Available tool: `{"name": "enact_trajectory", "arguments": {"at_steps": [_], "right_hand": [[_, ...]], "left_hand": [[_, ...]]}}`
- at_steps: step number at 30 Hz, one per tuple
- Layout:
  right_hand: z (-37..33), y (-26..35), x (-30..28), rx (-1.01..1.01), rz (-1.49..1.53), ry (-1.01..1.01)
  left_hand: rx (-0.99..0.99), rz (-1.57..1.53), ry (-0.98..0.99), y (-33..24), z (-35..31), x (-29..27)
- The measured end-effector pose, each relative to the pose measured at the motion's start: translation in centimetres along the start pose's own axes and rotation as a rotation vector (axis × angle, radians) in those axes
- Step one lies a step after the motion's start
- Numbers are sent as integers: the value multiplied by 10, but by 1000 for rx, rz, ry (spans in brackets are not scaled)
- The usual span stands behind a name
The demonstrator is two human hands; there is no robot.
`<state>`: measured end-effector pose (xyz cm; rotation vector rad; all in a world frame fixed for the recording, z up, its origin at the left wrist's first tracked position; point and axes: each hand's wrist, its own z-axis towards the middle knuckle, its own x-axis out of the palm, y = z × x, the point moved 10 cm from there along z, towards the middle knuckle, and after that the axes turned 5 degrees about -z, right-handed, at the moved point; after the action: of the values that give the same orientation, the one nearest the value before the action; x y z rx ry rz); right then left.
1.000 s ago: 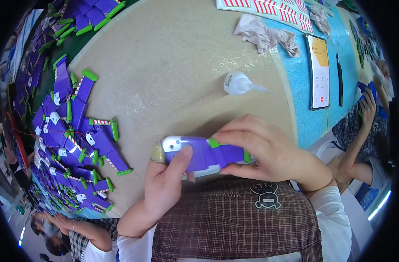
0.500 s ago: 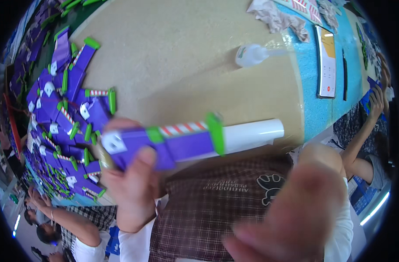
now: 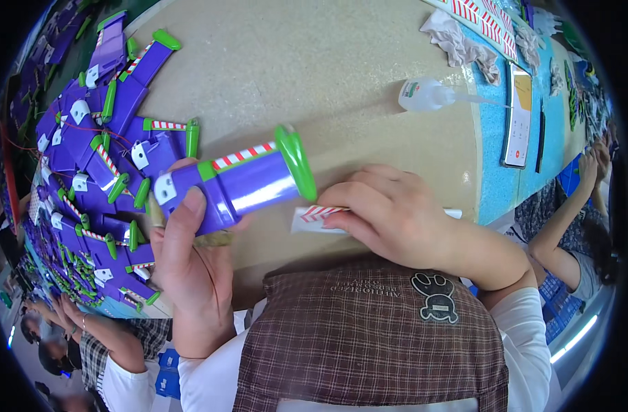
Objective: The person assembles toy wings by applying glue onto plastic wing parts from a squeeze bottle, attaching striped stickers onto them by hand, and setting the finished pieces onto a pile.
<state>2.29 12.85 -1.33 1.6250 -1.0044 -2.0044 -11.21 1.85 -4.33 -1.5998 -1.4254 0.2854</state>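
My left hand (image 3: 190, 261) grips a purple plastic toy wing piece (image 3: 238, 182) with a green tip and a red-and-white striped band, held up over the table's near edge. My right hand (image 3: 396, 216) rests on the beige table (image 3: 273, 75), fingers pinching a white sticker sheet (image 3: 310, 218) with a red-and-white striped sticker at its corner. The sheet lies just right of the toy's green tip.
A big pile of the same purple and green toy pieces (image 3: 101, 158) fills the table's left side. A small glue bottle (image 3: 427, 95) lies at the far right, near crumpled cloths (image 3: 465, 44) and a phone (image 3: 518, 117) on a blue mat. Other people sit at the lower left (image 3: 101, 343) and right (image 3: 575, 226).
My right hand dropped from in front of the camera onto the sticker sheet on the table. The toy piece in my left hand shifted right and tilted up.
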Motion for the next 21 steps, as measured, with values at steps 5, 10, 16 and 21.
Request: {"name": "enact_trajectory", "arguments": {"at_steps": [5, 10, 16, 21], "right_hand": [[-20, 16, -17, -348, -404, -228], [-36, 17, -71, -397, 210, -261], [-38, -43, -34, 482, 1308, -361], [-38, -37, -24, 429, 1297, -270]], "left_hand": [[-405, -234, 93, 57, -1, 18], [-257, 290, 259, 56, -8, 38], [-554, 496, 698, 70, -52, 86], [-567, 477, 666, 72, -57, 89]]}}
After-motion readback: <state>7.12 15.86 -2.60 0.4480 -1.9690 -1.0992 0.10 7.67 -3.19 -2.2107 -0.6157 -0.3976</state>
